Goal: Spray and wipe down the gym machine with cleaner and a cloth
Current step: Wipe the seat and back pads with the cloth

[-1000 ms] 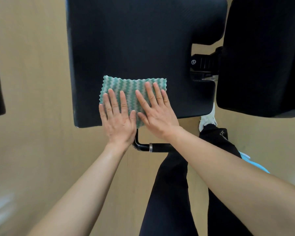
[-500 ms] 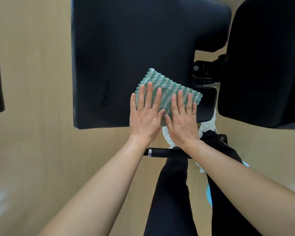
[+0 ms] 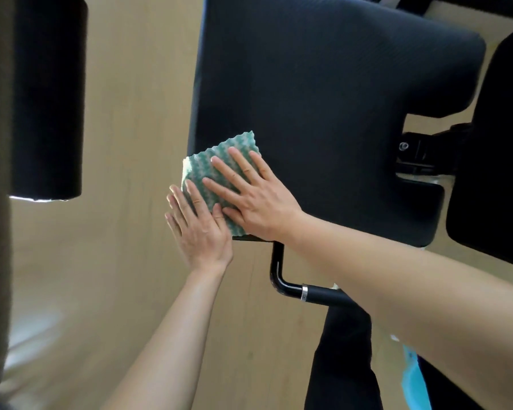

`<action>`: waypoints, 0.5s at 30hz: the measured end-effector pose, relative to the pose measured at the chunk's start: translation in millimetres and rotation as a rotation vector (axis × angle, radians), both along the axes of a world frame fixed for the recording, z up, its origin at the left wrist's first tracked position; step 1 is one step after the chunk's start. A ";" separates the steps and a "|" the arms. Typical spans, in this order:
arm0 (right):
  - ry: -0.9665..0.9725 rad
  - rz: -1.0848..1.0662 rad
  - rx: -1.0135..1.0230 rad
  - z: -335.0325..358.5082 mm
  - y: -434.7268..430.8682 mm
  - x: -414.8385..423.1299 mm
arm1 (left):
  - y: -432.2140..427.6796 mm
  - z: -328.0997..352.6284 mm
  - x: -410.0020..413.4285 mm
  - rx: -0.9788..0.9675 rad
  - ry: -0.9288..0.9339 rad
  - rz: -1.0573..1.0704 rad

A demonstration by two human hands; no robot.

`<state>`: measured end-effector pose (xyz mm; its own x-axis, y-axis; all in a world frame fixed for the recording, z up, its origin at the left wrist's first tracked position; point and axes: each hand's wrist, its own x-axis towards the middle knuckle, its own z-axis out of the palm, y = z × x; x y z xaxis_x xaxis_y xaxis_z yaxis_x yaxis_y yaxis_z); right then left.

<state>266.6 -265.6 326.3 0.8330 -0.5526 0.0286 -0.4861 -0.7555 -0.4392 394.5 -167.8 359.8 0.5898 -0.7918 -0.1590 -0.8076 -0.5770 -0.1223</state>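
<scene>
A green-and-white wavy cloth (image 3: 219, 155) lies on the near left corner of the black seat pad (image 3: 323, 99) of the gym machine, overhanging its left edge. My right hand (image 3: 255, 193) presses flat on the cloth with straight, spread fingers. My left hand (image 3: 196, 226) lies flat beside it at the pad's corner, its fingers touching the cloth's left part and partly off the pad. No spray bottle is in view.
A black bent handle bar (image 3: 302, 288) sticks out under the pad's near edge. A second black pad (image 3: 498, 143) stands at the right, a black foam roller (image 3: 48, 96) at the left. Light wooden floor (image 3: 131, 113) lies below. My dark trouser leg (image 3: 341, 365) is at the bottom.
Both hands have slid the cloth from the pad's near right part leftward to its near left corner; the view has shifted too, so the pad now sits further right.
</scene>
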 end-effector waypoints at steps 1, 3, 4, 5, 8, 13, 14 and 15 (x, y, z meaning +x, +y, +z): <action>-0.002 0.017 -0.022 0.1 -8.2 1.5 | -7.3 0.8 -0.3 -0.021 0.019 0.025; -0.008 0.017 -0.058 -2.3 -26.2 -0.9 | -27.4 0.7 -5.3 -0.044 0.025 0.056; -0.006 -0.003 -0.070 -4.0 -35.8 -3.4 | -40.0 -0.2 -8.7 -0.046 0.018 0.065; -0.003 -0.034 -0.073 -5.8 -45.5 -6.4 | -54.3 -2.3 -12.4 -0.039 0.013 0.069; 0.022 -0.142 -0.060 -9.9 -73.0 -19.0 | -98.0 -11.1 -24.2 -0.013 -0.007 0.045; 0.079 -0.307 -0.027 -22.6 -81.8 -62.8 | -116.7 -23.7 -57.8 0.011 -0.072 -0.184; 0.086 -0.339 -0.004 -24.9 -74.4 -70.9 | -107.4 -25.0 -64.8 0.029 -0.073 -0.241; 0.090 -0.363 0.020 -26.7 -63.9 -77.2 | -95.8 -25.8 -71.2 0.046 -0.062 -0.287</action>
